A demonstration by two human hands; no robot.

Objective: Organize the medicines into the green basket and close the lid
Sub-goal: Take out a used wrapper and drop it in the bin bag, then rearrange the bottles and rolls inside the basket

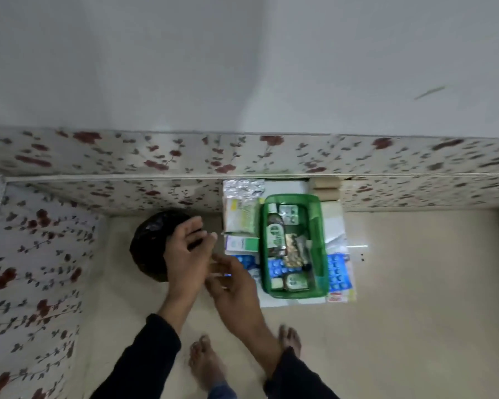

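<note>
The green basket (pixel 320 249) stands open on the floor, holding a dark bottle (pixel 275 234), blue pill strips and small packs. More medicines lie around it: a pale green pouch (pixel 241 216), a silver foil strip (pixel 242 187), a white-green box (pixel 241 243), and blue blister packs (pixel 338 272) on its right. My left hand (pixel 188 254) hovers over a black bag, fingers spread. My right hand (pixel 231 280) is left of the basket, blurred, fingers apart, above a blue strip (pixel 247 262). No lid is clearly visible.
A black bag (pixel 149 246) sits on the floor left of the medicines. Floral-patterned surfaces (pixel 32 254) border the left and back. White paper (pixel 336 226) lies under the basket. My bare feet (pixel 205 361) stand on the beige floor below.
</note>
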